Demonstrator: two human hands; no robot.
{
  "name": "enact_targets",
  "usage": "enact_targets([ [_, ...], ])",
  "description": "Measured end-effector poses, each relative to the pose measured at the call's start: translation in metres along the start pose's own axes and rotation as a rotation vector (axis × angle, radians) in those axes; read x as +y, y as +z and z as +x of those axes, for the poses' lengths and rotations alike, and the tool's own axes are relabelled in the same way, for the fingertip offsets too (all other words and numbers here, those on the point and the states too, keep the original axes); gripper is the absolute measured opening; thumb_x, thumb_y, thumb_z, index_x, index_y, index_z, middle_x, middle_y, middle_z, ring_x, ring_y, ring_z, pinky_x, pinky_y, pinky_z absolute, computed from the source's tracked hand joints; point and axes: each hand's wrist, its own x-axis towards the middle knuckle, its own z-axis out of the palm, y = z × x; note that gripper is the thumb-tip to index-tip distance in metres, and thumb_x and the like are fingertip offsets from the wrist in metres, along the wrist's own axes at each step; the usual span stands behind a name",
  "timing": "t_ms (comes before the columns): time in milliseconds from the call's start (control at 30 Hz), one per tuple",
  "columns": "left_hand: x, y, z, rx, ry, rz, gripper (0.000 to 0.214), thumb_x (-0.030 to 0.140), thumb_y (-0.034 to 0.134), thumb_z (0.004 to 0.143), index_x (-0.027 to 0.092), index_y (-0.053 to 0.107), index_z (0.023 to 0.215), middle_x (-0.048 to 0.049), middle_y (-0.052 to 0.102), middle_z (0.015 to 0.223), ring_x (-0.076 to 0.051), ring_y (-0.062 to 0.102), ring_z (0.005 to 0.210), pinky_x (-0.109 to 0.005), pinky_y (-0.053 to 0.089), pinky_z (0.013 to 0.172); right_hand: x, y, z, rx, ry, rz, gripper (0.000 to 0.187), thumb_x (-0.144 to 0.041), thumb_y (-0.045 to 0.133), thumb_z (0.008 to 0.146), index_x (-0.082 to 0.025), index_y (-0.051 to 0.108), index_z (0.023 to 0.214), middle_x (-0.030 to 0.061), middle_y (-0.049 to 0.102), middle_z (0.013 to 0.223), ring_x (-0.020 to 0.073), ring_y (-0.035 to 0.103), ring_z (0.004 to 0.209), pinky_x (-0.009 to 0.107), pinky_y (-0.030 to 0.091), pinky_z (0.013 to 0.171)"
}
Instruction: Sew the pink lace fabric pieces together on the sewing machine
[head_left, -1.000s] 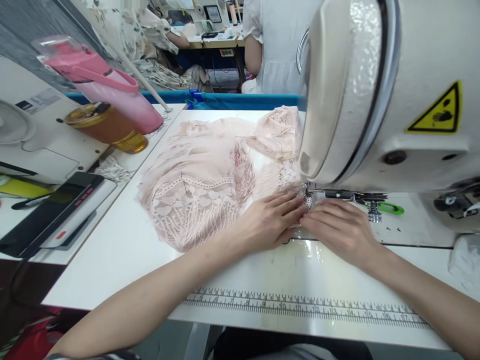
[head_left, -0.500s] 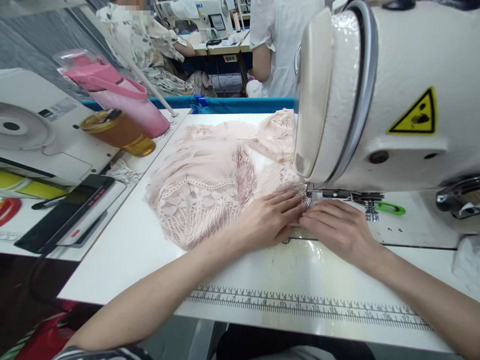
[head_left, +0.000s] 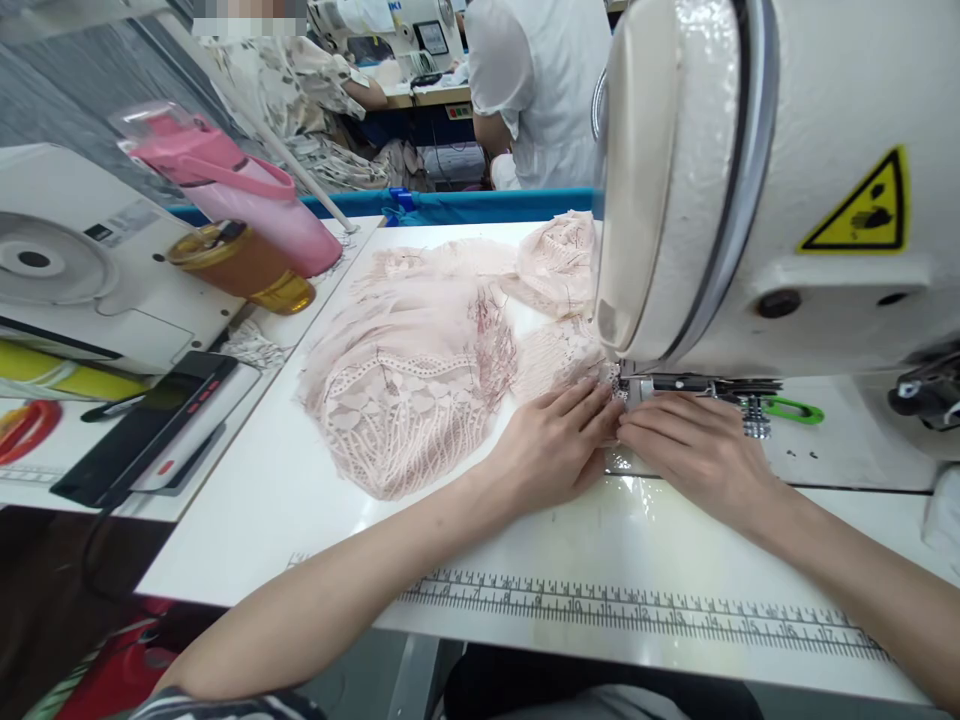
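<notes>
A piece of pale pink lace fabric (head_left: 559, 355) runs under the needle area of a white sewing machine (head_left: 697, 200). My left hand (head_left: 555, 440) rests on the lace left of the presser foot (head_left: 624, 385), its fingers closed together over the edge. Just right of it, my right hand (head_left: 694, 450) has its fingers pressed together on the same edge, close against the foot. The fingertips nearly meet, and the bit of lace between them is mostly hidden. More pink lace (head_left: 405, 400) lies loosely bunched on the white table to the left.
A printed ruler (head_left: 600, 605) runs along the table's front. A green clip-shaped piece (head_left: 795, 410) lies by the foot. At left are a pink bottle (head_left: 225, 190), an amber cup (head_left: 240, 265) and a black device (head_left: 150, 425). Two people sit beyond the blue cloth edge (head_left: 487, 207).
The view has shifted slightly, so the machine appears farther right. Both hands stay at the presser foot on the lace. The person in white behind has leaned left.
</notes>
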Motion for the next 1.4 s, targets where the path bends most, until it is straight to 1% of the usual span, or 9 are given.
enact_targets([
  [333, 0.003, -0.001, 0.001, 0.040, -0.009, -0.003, 0.041, 0.024, 0.043, 0.091, 0.006, 0.058, 0.125, -0.0134, 0.062, 0.126, -0.027, 0.055, 0.121, -0.040, 0.050, 0.099, 0.005, -0.001, -0.001, -0.032, 0.039, 0.080, 0.026, -0.015, 0.043, 0.094, -0.026, 0.065, 0.103, -0.0001, 0.070, 0.104, 0.0158, 0.061, 0.102, 0.031, 0.051, 0.084],
  [533, 0.005, -0.002, 0.002, 0.035, -0.031, -0.015, 0.038, 0.024, 0.043, 0.093, 0.008, 0.059, 0.123, -0.0125, 0.062, 0.125, -0.026, 0.054, 0.123, -0.039, 0.051, 0.099, 0.006, -0.003, -0.003, -0.076, 0.100, 0.006, 0.027, -0.017, 0.044, 0.093, -0.028, 0.066, 0.103, -0.0012, 0.070, 0.104, 0.0161, 0.064, 0.089, 0.032, 0.052, 0.075],
  [700, 0.006, -0.003, 0.004, 0.010, -0.060, -0.042, 0.037, 0.023, 0.042, 0.092, 0.010, 0.059, 0.123, -0.0116, 0.061, 0.127, -0.026, 0.052, 0.125, -0.040, 0.051, 0.098, 0.005, -0.007, -0.002, 0.001, 0.122, -0.114, 0.031, -0.020, 0.039, 0.094, -0.027, 0.067, 0.104, -0.0016, 0.071, 0.105, 0.0173, 0.064, 0.078, 0.032, 0.048, 0.062],
  [867, 0.006, -0.001, 0.004, 0.021, -0.084, -0.039, 0.037, 0.024, 0.042, 0.092, 0.011, 0.059, 0.123, -0.0114, 0.060, 0.128, -0.026, 0.051, 0.127, -0.040, 0.053, 0.096, 0.008, -0.013, 0.004, 0.052, 0.118, -0.037, 0.035, -0.022, 0.036, 0.095, -0.027, 0.070, 0.094, -0.0014, 0.073, 0.088, 0.0151, 0.063, 0.073, 0.030, 0.048, 0.068],
  [967, 0.005, 0.000, 0.004, -0.006, -0.108, -0.057, 0.038, 0.025, 0.042, 0.093, 0.012, 0.058, 0.125, -0.0120, 0.058, 0.131, -0.027, 0.049, 0.128, -0.041, 0.051, 0.099, 0.008, -0.012, 0.006, 0.060, 0.146, -0.023, 0.030, -0.025, 0.040, 0.095, -0.028, 0.070, 0.095, -0.0014, 0.073, 0.087, 0.0139, 0.063, 0.072, 0.029, 0.049, 0.071],
  [1133, 0.007, 0.000, 0.003, -0.014, -0.112, -0.009, 0.039, 0.029, 0.042, 0.096, 0.012, 0.056, 0.128, -0.0118, 0.057, 0.133, -0.027, 0.050, 0.127, -0.042, 0.048, 0.101, 0.002, -0.009, 0.005, 0.098, 0.265, 0.028, 0.027, -0.030, 0.045, 0.095, -0.025, 0.072, 0.091, -0.0002, 0.073, 0.087, 0.0138, 0.066, 0.068, 0.027, 0.052, 0.064],
  [1233, 0.010, 0.001, 0.000, 0.035, -0.042, 0.077, 0.036, 0.027, 0.042, 0.097, 0.014, 0.059, 0.126, -0.0068, 0.059, 0.130, -0.023, 0.053, 0.124, -0.038, 0.045, 0.104, 0.002, -0.005, -0.005, 0.099, 0.191, -0.015, 0.027, -0.026, 0.045, 0.093, -0.027, 0.072, 0.097, -0.0001, 0.073, 0.096, 0.0142, 0.067, 0.069, 0.028, 0.053, 0.063],
  [1300, 0.010, 0.003, -0.003, 0.080, 0.023, 0.143, 0.033, 0.024, 0.043, 0.097, 0.015, 0.062, 0.123, -0.0032, 0.062, 0.128, -0.020, 0.055, 0.122, -0.034, 0.043, 0.105, 0.005, 0.000, -0.013, 0.101, 0.125, -0.099, 0.030, -0.023, 0.046, 0.091, -0.030, 0.068, 0.111, 0.0005, 0.070, 0.109, 0.0161, 0.068, 0.076, 0.029, 0.053, 0.061],
  [1400, 0.009, 0.009, -0.007, 0.127, 0.064, 0.193, 0.031, 0.022, 0.043, 0.097, 0.016, 0.063, 0.120, -0.0018, 0.064, 0.125, -0.017, 0.059, 0.117, -0.031, 0.045, 0.103, 0.010, 0.007, -0.021, 0.129, 0.055, -0.139, 0.033, -0.024, 0.051, 0.088, -0.034, 0.066, 0.116, 0.0002, 0.070, 0.111, 0.0180, 0.068, 0.082, 0.029, 0.053, 0.062],
])
